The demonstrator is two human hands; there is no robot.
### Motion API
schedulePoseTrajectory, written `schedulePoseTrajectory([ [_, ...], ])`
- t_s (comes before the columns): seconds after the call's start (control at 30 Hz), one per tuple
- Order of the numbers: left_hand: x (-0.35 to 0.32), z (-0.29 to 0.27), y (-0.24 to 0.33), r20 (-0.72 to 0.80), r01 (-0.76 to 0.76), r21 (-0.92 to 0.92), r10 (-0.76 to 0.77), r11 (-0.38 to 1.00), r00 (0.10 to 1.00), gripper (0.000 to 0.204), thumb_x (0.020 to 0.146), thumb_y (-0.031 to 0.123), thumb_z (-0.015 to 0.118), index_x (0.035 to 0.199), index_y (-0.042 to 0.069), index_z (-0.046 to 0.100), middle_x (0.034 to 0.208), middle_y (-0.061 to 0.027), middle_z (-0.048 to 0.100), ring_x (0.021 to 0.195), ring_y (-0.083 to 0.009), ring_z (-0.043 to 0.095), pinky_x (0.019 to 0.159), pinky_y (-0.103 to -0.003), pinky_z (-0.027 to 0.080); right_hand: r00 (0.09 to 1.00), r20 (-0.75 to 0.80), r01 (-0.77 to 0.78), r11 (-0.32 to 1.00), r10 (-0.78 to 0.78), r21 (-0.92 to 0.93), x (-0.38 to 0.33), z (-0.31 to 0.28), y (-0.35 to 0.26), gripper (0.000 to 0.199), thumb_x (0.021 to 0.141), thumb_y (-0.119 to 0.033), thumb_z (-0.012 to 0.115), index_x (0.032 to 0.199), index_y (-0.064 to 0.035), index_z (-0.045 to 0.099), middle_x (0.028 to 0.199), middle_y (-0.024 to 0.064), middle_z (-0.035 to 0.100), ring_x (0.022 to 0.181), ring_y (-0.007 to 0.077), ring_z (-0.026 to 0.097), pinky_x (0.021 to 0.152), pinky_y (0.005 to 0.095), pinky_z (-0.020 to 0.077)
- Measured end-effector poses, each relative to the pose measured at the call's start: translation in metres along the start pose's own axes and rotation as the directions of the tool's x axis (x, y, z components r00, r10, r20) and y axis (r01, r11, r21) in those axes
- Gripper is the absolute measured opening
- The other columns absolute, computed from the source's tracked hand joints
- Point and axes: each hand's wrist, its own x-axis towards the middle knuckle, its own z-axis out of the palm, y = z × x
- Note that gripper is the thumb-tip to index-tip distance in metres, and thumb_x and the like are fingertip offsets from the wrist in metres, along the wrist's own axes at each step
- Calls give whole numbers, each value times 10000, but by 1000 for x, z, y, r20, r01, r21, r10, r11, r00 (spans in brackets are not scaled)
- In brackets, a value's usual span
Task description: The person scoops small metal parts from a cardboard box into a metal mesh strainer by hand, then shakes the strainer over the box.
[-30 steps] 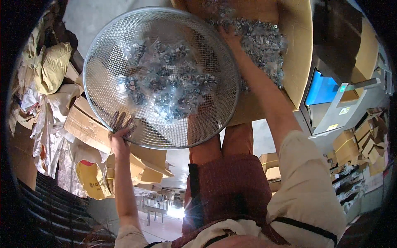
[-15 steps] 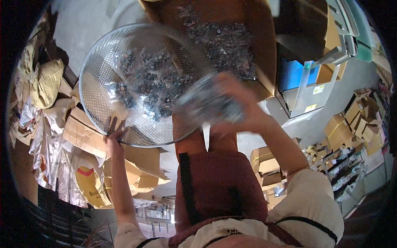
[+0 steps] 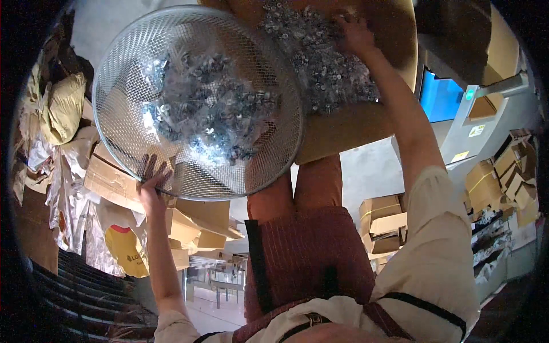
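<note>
My left hand [image 3: 153,182] grips the near left rim of a round wire mesh basket [image 3: 108,134], with the fingers showing through the mesh. Inside lies a heap of clear plastic bags [image 3: 211,106] filled with small dark and silvery metal parts that look like nuts or washers. To the right, my right hand [image 3: 355,37] reaches into a large cardboard box [image 3: 343,130]. Its fingers are spread against more of the small bagged metal parts [image 3: 320,63]; the fingertips are partly hard to make out. The basket overlaps the box's left side.
A grey machine [image 3: 463,134] with a blue panel [image 3: 439,98] stands right of the box. Flattened cartons [image 3: 114,177] and a stuffed yellowish sack [image 3: 63,108] line the left. Open cartons [image 3: 384,220] sit behind my right side, and more cartons [image 3: 486,183] at far right.
The bag of parts that my right hand held over the basket is out of that hand. The hand has moved up and right into the box. My left hand keeps the basket rim.
</note>
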Motion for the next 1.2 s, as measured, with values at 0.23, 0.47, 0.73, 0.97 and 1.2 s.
schedulePoseTrajectory([
  [0.23, 8, -12, -18, -74, 40, -8, -40, 999, 996, 473, 601, -95, 525, 1074, -79, 524, 1065, -134, 559, 869, -240, 569, 788, -312, 477, 910, 234, -256, 18, 341, 967, -115, -41, -15, 493, 628, -58, 674, 1101, -54, 535, 863, 83, 611, 828, 212, 586, 745, 315, 475],
  [0.47, -6, -20, -18, -112, 10, -41, -14, 999, 994, 422, 575, -129, 512, 992, -68, 496, 987, -125, 548, 855, -267, 556, 757, -343, 493, 887, -268, 296, 17, -377, 955, -200, -220, -121, 598, 624, -224, 783, 1140, -89, 514, 1180, 67, 480, 1058, 199, 480, 884, 344, 412],
  [0.73, 1, -2, -16, -65, 12, -18, -13, 1000, 998, 518, 590, -156, 466, 1103, -87, 490, 1073, -166, 546, 926, -307, 562, 790, -374, 519, 970, 228, -36, 882, -82, 470, -53, -13, -30, 1023, 559, -537, 749, 1379, -271, 200, 1447, 163, 0, 1322, 368, 94, 1003, 537, 270],
  [0.97, -9, -2, -14, -68, -37, -93, 31, 995, 997, 506, 596, -132, 493, 1095, -52, 512, 1084, -135, 554, 916, -265, 566, 799, -334, 490, 925, 380, -63, 994, 25, 88, -134, 67, -102, 945, 607, -424, 723, 1369, -359, 167, 1431, 192, 60, 1291, 455, 81, 871, 706, 258],
  [1.2, -8, -10, -19, 6, 4, -1, -4, 1000, 1000, 581, 668, -131, 452, 1237, -33, 391, 1238, -149, 472, 1037, -316, 532, 824, -393, 505, 979, 198, -103, 940, 40, 325, -129, 19, -79, 630, 605, -154, 644, 1201, -253, 466, 1209, 176, 406, 1152, 358, 391, 883, 472, 416],
])
